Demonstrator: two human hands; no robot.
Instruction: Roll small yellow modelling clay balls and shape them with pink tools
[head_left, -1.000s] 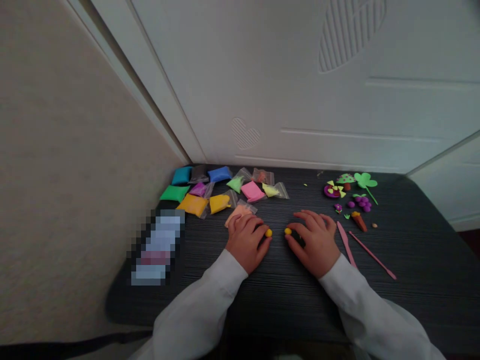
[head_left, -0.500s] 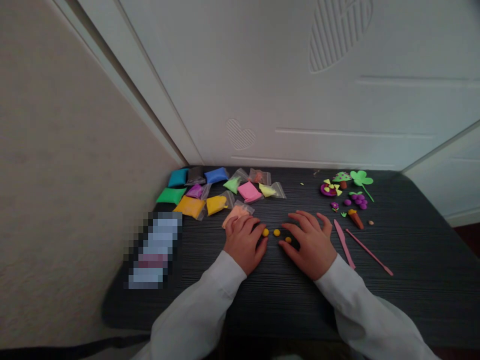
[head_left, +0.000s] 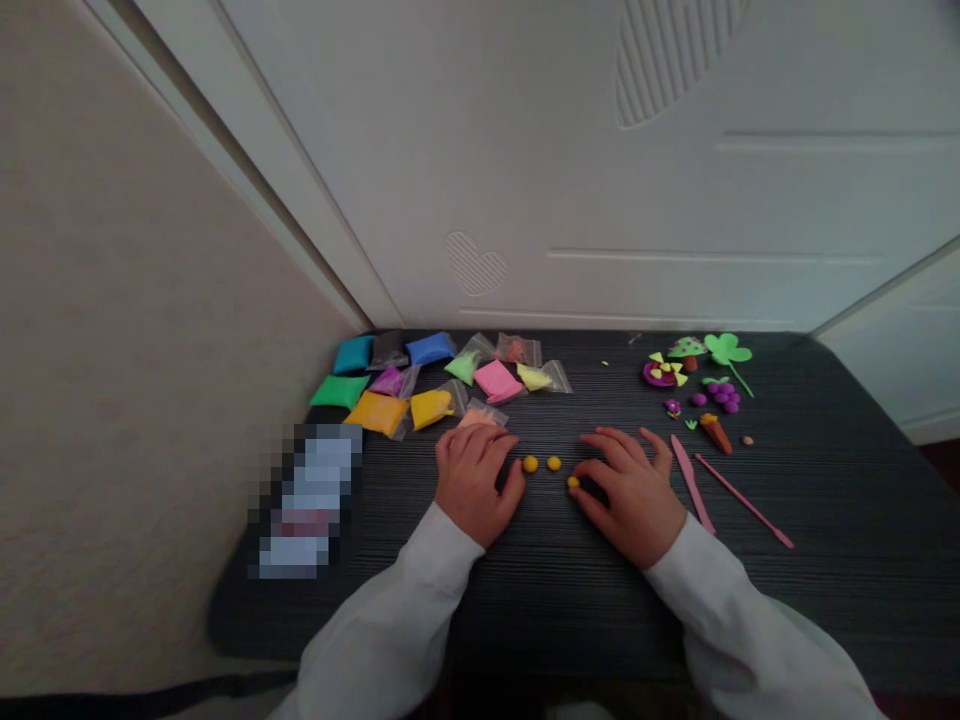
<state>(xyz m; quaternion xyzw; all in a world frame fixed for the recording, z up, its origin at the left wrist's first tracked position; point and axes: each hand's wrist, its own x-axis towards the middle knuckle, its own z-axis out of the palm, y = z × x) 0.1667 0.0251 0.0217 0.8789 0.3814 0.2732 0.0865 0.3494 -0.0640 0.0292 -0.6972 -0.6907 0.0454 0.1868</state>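
Right hand [head_left: 634,505] with a yellow ball [head_left: 573,482] between thumb and finger.

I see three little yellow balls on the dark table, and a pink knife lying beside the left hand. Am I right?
Not quite: the head view shows the pink knife lying beside the right hand, not the left hand. The three little yellow balls are on the dark table, as you said.

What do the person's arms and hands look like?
The left sleeve and right sleeve are long, whitish and softly creased, reaching the wrists, with no pattern I can see. The left hand and right hand are bare: no gloves.
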